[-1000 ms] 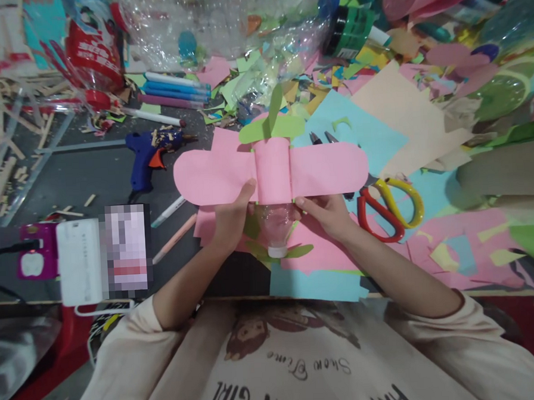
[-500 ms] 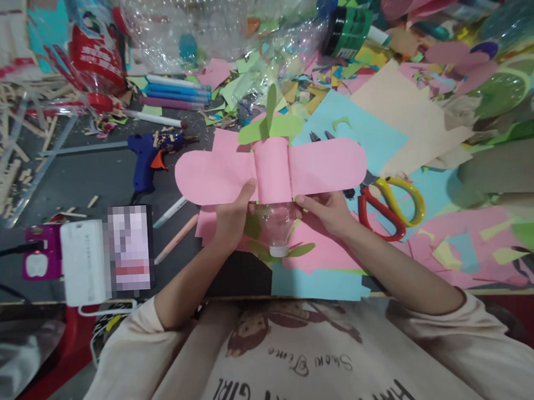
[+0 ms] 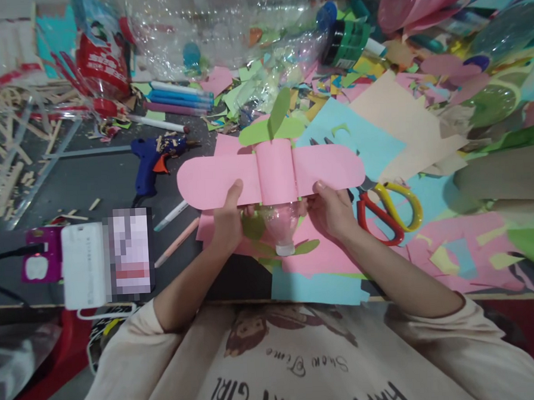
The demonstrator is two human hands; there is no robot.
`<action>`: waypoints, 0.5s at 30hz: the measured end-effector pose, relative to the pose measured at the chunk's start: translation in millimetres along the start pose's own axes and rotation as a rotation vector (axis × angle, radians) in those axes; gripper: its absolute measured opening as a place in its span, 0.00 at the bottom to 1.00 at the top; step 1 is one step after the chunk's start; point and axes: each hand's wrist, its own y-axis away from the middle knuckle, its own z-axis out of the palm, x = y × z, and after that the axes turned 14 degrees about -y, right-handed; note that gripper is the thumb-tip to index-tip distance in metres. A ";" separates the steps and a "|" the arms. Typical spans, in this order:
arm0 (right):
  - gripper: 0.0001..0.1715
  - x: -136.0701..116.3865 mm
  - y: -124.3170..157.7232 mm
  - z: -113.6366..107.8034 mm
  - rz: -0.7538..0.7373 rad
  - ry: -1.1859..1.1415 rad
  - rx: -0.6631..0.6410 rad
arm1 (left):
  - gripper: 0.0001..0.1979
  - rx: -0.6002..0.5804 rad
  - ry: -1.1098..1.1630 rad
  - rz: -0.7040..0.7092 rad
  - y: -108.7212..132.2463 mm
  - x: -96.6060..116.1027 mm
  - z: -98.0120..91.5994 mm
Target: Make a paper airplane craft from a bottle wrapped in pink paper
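Note:
Between my hands is a toy plane made from a clear plastic bottle [image 3: 280, 220], its body wrapped in pink paper. Two rounded pink paper wings [image 3: 218, 177] stretch out to left and right. Green paper blades [image 3: 278, 120] stand at the far end; the capped neck points toward me. My left hand [image 3: 230, 220] pinches the left wing, thumb on top near the body. With its thumb on the right wing's near edge, my right hand [image 3: 332, 205] grips that side; its other fingers are mostly hidden underneath. Green paper leaf shapes [image 3: 307, 246] show by the bottle neck.
Scissors [image 3: 379, 212] with red and yellow handles lie right of the plane. A blue glue gun [image 3: 146, 164], markers [image 3: 181, 97], a phone [image 3: 132, 249] and a white power bank [image 3: 83, 263] are on the left. Paper scraps [image 3: 392, 122] and plastic bottles [image 3: 103, 65] crowd the back.
Both hands have slid outward from the body along the wings. The far green blade has turned and looks wider. The plane has shifted slightly right.

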 end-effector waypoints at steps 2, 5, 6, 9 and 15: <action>0.28 -1.3 -3.1 2.9 -0.054 0.002 0.099 | 0.23 0.028 0.116 0.015 -2.1 7.4 0.3; 0.30 -1.3 -7.1 5.6 -0.124 -0.004 0.222 | 0.21 0.081 0.195 0.061 -9.3 15.2 -1.5; 0.31 -0.5 -8.1 5.6 -0.142 -0.014 0.239 | 0.21 0.105 0.199 0.074 -12.1 16.5 -2.9; 0.29 3.2 -9.4 3.6 -0.191 -0.030 0.242 | 0.20 0.151 0.201 0.101 -18.5 17.5 -7.8; 0.25 -1.6 -2.5 2.6 -0.185 -0.036 0.270 | 0.17 0.097 0.241 0.169 -11.6 19.0 -9.9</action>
